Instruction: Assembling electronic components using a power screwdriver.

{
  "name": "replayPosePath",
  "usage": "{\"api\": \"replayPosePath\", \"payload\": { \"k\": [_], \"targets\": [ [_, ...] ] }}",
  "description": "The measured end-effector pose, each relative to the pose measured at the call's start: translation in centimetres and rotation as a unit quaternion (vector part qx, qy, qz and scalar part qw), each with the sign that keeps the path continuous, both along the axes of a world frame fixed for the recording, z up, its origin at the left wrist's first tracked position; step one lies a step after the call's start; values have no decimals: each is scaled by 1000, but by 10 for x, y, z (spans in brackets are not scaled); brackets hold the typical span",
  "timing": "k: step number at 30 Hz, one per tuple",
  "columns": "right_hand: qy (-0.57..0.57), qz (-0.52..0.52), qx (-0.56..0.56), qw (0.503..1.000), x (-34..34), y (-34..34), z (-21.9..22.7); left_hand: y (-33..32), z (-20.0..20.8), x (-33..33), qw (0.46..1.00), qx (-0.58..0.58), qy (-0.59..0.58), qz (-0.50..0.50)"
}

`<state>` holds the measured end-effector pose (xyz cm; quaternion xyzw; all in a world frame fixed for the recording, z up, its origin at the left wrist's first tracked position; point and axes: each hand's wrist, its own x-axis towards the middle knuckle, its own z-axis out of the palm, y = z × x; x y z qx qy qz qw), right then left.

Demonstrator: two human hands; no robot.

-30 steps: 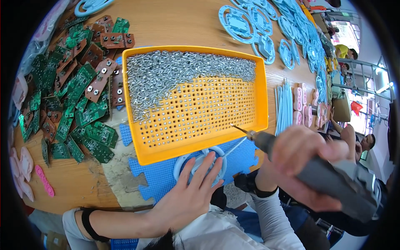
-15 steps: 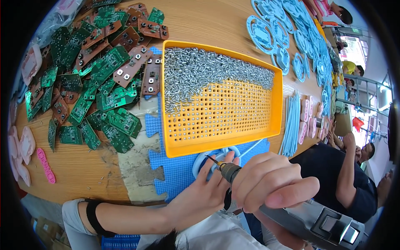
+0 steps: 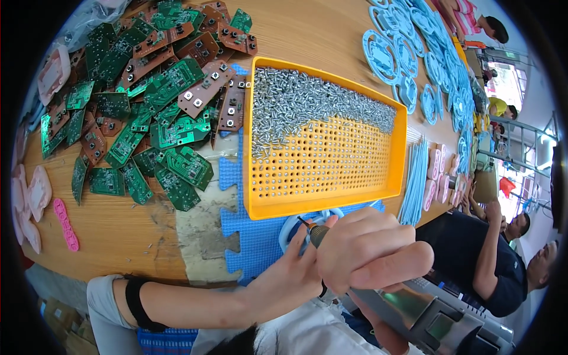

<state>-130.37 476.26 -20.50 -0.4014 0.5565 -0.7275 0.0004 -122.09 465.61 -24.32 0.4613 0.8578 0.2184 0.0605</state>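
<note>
Gripped in my right hand [image 3: 367,251] is an electric screwdriver [image 3: 318,234], its bit angled up and left over a light blue plastic part [image 3: 288,229]. My left hand [image 3: 281,287] steadies that part on the blue foam mat [image 3: 255,239], fingers around its near side. Both hands hide much of the part, and whether the bit touches a screw cannot be made out. Just beyond lies a yellow tray [image 3: 325,204] with a grid of holes; small silver screws [image 3: 319,97] are heaped along its far side and many sit in the holes.
Green and brown circuit boards [image 3: 171,130] are piled at left, near pink plastic pieces [image 3: 40,192]. Light blue strips [image 3: 413,183] and pink parts [image 3: 436,163] lie right of the tray. Light blue ring-shaped parts [image 3: 381,56] stretch along the far right. Co-workers sit at right.
The table scene has shifted slightly to the right in view. My right hand and the screwdriver have moved a little left and tilted, the driver's body dropping lower.
</note>
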Motion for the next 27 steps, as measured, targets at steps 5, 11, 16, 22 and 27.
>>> {"api": "replayPosePath", "payload": {
  "k": [5,11,16,22,27],
  "targets": [
    [11,38,39,998,-10,6,2,3,-11,-4,994,88,-70,-14],
    [5,119,24,993,-11,15,10,4,-13,-1,998,54,5,-27],
    [-28,65,-40,997,0,22,32,-3,8,-14,998,5,4,-55],
    [36,-112,32,993,-18,47,30,4,2,-8,999,-12,26,-32],
    [25,-124,26,992,-26,48,9,5,3,-9,999,-20,24,-26]
  ]
}}
